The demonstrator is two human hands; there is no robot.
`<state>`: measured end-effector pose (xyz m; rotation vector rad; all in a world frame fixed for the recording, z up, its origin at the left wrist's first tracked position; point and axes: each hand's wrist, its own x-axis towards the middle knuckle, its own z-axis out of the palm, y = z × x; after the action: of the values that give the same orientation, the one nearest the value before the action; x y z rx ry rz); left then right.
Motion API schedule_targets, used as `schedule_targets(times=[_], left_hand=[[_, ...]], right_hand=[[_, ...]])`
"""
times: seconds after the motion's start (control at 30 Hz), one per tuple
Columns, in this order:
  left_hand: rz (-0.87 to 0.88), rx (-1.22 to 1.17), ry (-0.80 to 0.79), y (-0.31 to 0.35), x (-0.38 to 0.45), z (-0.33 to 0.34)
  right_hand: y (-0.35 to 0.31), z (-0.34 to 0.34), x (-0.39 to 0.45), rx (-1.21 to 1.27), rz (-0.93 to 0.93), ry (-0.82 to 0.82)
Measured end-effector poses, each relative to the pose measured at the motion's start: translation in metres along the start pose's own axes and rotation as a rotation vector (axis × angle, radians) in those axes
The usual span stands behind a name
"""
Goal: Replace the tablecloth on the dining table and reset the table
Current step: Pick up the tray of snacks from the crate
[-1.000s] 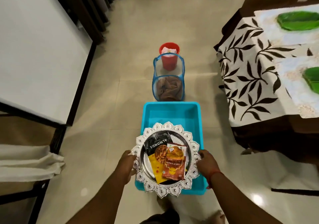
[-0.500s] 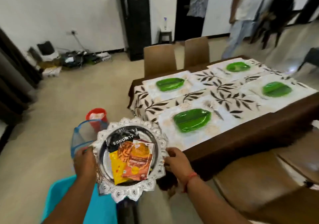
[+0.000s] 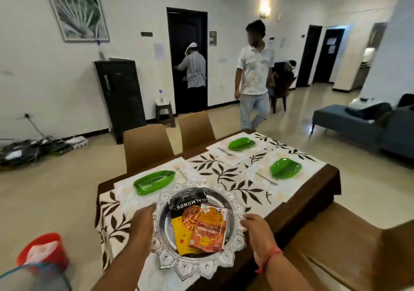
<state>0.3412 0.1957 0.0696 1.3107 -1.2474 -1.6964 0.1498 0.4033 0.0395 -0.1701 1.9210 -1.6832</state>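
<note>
- While both hands carry it, silver tray [image 3: 200,266] sits above the near edge of the dining table [image 3: 298,214], level.
- left hand [image 3: 143,220] curls round the tray's left rim; right hand [image 3: 256,225] grips the right rim.
- On the tray: almonds packet [image 3: 187,210] and orange snack packet [image 3: 209,230], the orange one overlapping it (both flat).
- leaf-print tablecloth [image 3: 226,172] covers the table; 3 green plates visible [image 3: 154,182], each on a placemat [image 3: 259,172].
- red bucket [image 3: 43,250] on the floor, lower left.
- 2 chairs [image 3: 146,147] at the far side.
</note>
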Motion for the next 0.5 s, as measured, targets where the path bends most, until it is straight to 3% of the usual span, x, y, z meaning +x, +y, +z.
schedule_targets(times=[0.23,0.5], left_hand=[[-0.044,0.045,-0.118,0.022,0.098,0.075],[-0.045,0.107,-0.207,0.038,0.186,0.149]], right_hand=[[-0.026,0.001,0.076,0.06,0.042,0.158],[-0.042,0.006,0.169,0.086,0.125,0.217]])
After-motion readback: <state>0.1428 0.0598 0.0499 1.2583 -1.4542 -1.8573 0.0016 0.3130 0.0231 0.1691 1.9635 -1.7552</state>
